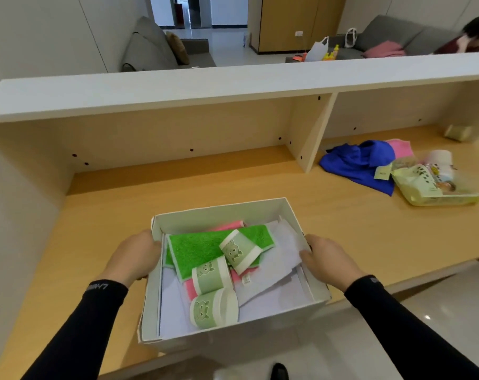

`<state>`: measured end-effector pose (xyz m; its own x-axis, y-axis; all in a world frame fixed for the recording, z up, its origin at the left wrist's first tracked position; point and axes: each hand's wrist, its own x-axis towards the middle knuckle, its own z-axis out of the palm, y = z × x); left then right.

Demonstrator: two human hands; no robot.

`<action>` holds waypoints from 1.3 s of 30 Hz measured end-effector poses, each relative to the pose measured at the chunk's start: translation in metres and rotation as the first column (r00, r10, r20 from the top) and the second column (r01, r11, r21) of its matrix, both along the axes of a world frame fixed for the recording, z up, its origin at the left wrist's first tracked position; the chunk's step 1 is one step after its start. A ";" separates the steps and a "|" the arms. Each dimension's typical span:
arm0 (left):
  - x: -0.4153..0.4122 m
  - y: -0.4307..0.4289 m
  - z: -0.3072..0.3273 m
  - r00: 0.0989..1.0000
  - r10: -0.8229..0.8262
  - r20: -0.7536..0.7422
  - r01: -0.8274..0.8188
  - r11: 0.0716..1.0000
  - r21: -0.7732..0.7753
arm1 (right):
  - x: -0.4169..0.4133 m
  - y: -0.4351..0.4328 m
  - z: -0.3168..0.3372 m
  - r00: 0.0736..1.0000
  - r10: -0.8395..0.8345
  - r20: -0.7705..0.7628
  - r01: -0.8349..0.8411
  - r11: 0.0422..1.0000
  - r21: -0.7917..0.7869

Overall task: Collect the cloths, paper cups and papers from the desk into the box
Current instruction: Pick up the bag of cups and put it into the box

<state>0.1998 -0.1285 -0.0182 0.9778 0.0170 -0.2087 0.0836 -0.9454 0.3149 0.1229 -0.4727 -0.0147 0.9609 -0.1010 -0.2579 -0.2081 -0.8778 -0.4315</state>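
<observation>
A white cardboard box (221, 212) rests at the desk's near edge, its front corner hanging past it. Inside lie a green cloth (197, 248), a pink cloth (190, 289) partly hidden beneath it, white papers (276, 281) and three green paper cups (213, 308) on their sides. My left hand (135, 256) grips the box's left wall. My right hand (328, 260) grips its right wall, the thumb over the rim onto the paper.
On the wooden desk (109, 215) to the far right lie a blue cloth (356, 164), a pink cloth (400, 148) and yellow-green tissue packs (435, 185). A white shelf (205, 89) with an upright divider (312, 135) spans the back. A person sits on a sofa beyond.
</observation>
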 end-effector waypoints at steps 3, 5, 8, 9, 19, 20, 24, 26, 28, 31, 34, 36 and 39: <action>0.000 -0.013 0.012 0.999 -0.034 0.007 0.034 0.999 0.010 | 0.002 -0.014 0.001 0.999 -0.045 0.011 0.045 0.999 0.031; 0.002 -0.031 0.023 0.998 -0.060 0.018 0.059 0.998 0.014 | 0.003 -0.031 0.005 0.996 -0.085 0.014 0.084 0.996 0.042; 0.006 -0.069 0.035 0.997 -0.078 0.017 0.078 0.997 0.007 | 0.003 -0.069 0.013 0.990 -0.132 0.044 0.131 0.991 0.009; 0.007 -0.084 0.036 0.996 -0.083 0.019 0.083 0.997 0.002 | 0.002 -0.084 0.016 0.988 -0.142 0.054 0.143 0.990 -0.010; 0.005 -0.294 0.027 0.991 -0.133 0.020 0.133 0.991 -0.032 | -0.003 -0.291 0.023 0.977 -0.192 0.087 0.201 0.973 -0.113; 0.003 -0.313 0.025 0.991 -0.131 0.010 0.132 0.990 -0.040 | -0.003 -0.310 0.024 0.978 -0.188 0.086 0.197 0.974 -0.113; -0.004 -0.375 0.018 0.995 -0.095 -0.024 0.094 0.995 -0.040 | 0.002 -0.369 0.025 0.988 -0.142 0.065 0.149 0.982 -0.113; -0.003 -0.398 0.014 0.995 -0.089 -0.036 0.088 0.996 -0.022 | 0.004 -0.391 0.023 0.989 -0.141 0.043 0.145 0.983 -0.109; -0.003 -0.408 0.011 0.996 -0.084 -0.043 0.084 0.996 -0.008 | 0.005 -0.401 0.017 0.991 -0.134 0.019 0.135 0.985 -0.108; 0.000 -0.420 0.008 0.991 -0.093 -0.093 0.092 0.996 -0.008 | 0.007 -0.416 0.010 0.993 -0.118 0.030 0.121 0.987 -0.110; 0.011 -0.421 0.014 0.964 -0.138 -0.229 0.141 0.990 -0.003 | 0.013 -0.426 0.010 0.996 -0.094 -0.013 0.092 0.991 -0.097; 0.031 -0.422 0.025 0.960 -0.142 -0.240 0.166 0.983 0.083 | 0.020 -0.435 0.017 0.991 -0.073 -0.110 0.073 0.997 -0.011; 0.072 -0.436 0.050 0.996 -0.084 -0.030 0.087 0.986 0.142 | 0.036 -0.453 0.034 0.969 -0.172 -0.178 0.200 0.968 0.153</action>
<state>0.2723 -0.5642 0.0315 0.9718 -0.0354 -0.2331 0.0062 -0.9845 0.1753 0.1592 -0.9262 0.0196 0.8731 -0.2154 -0.4373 -0.4399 -0.7347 -0.5164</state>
